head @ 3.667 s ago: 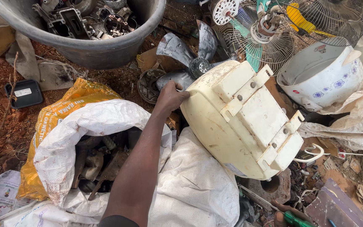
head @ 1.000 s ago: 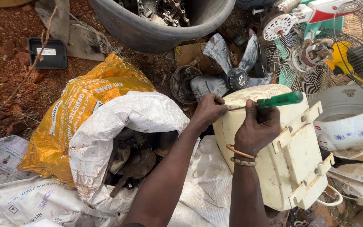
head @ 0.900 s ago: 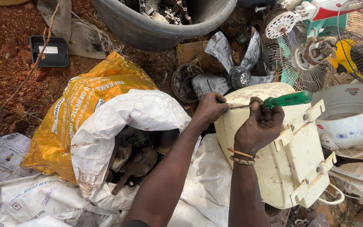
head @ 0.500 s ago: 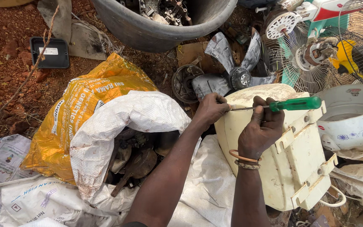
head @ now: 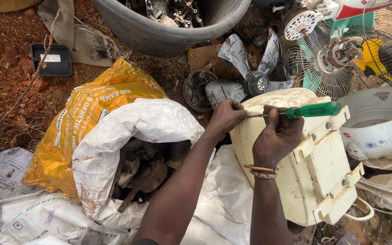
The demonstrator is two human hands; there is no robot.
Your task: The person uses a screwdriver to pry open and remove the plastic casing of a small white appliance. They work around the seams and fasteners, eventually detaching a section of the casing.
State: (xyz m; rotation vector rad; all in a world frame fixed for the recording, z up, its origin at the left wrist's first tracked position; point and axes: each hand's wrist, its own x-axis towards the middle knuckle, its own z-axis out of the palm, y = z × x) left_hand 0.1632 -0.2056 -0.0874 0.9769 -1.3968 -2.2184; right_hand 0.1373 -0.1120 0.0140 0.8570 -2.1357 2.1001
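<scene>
Right hand (head: 275, 140) fisted, grip holding green-handled screwdriver (head: 311, 110); left hand (head: 225, 117), at nine o'clock, grip clamped on smooth cream plastic casing (head: 314, 172).

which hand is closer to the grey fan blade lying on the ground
Left. The left hand grips the top edge of the cream casing, just below the fan blade. The right hand, holding the green screwdriver, sits lower and further right.

hands (head: 250, 129) gripping cream casing (head: 314, 177), green screwdriver (head: 311, 110)
</scene>
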